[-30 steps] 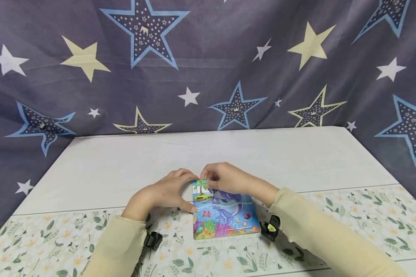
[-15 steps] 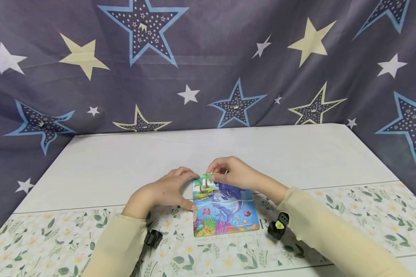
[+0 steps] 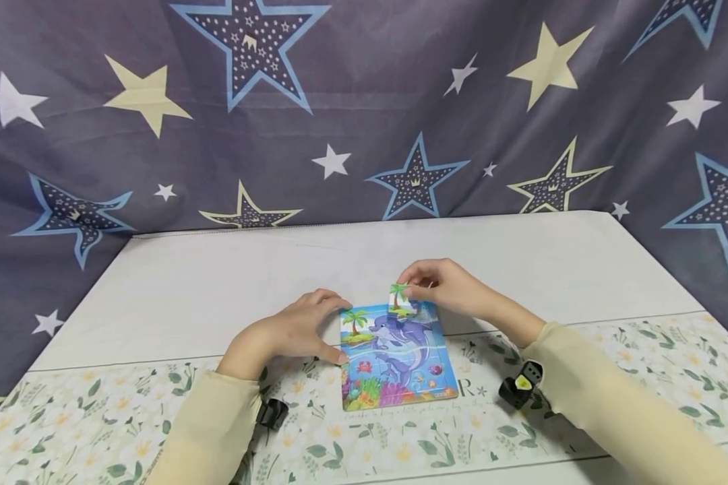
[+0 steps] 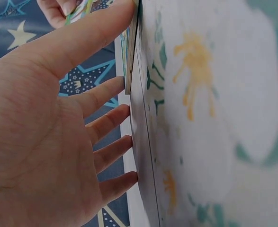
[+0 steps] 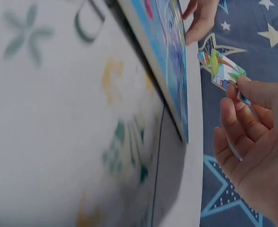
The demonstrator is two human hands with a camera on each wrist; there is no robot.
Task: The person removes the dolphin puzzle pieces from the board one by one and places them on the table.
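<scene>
A jigsaw puzzle (image 3: 394, 364) with dolphins, coral and a palm tree lies flat on the table in its tray. My left hand (image 3: 294, 330) is spread at its left side, the thumb touching the left edge and the index fingertip at the far corner. In the left wrist view the fingers (image 4: 101, 97) are nearly straight. My right hand (image 3: 458, 286) pinches a puzzle piece (image 3: 399, 300) with a palm tree between thumb and fingers, above the puzzle's far edge. In the right wrist view the piece (image 5: 224, 68) is tilted, and a thin pale edge shows between the lower fingers.
Under the puzzle is a flowered cloth strip (image 3: 315, 431) with printed lettering. White table surface (image 3: 249, 269) stretches behind it to a dark star-patterned curtain (image 3: 364, 108). A black wrist camera (image 3: 522, 384) sits at the right sleeve, another (image 3: 273, 412) at the left.
My right hand has moved right with the palm-tree piece, from the puzzle's far left corner to above its far right part. My left hand has stayed in place.
</scene>
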